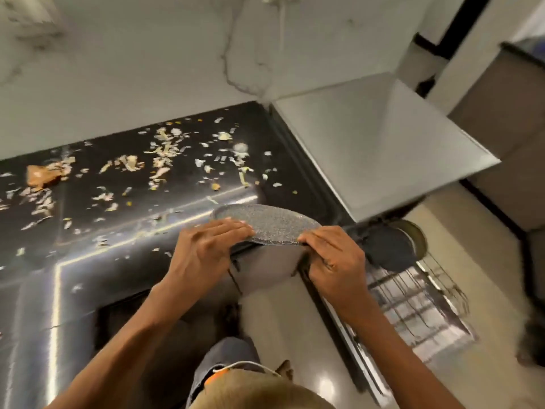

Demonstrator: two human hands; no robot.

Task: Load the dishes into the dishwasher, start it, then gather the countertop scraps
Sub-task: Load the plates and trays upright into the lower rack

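A grey speckled plate (265,221) sits at the front right corner of the black countertop (88,261), partly over the edge. My left hand (206,249) holds its near left rim and my right hand (333,252) pinches its near right rim. To the right stands the steel dishwasher (377,143), its wire rack (413,299) pulled out low over the floor. A dark plate (389,249) stands in that rack with a round metal dish (417,237) behind it. Vegetable scraps (165,154) are strewn over the counter.
A brown scrap piece (41,175) lies at the counter's left. A white marble wall (147,54) runs behind the counter. Pale floor (472,364) spreads to the right, with a dark blurred shape (530,340) at its far right edge.
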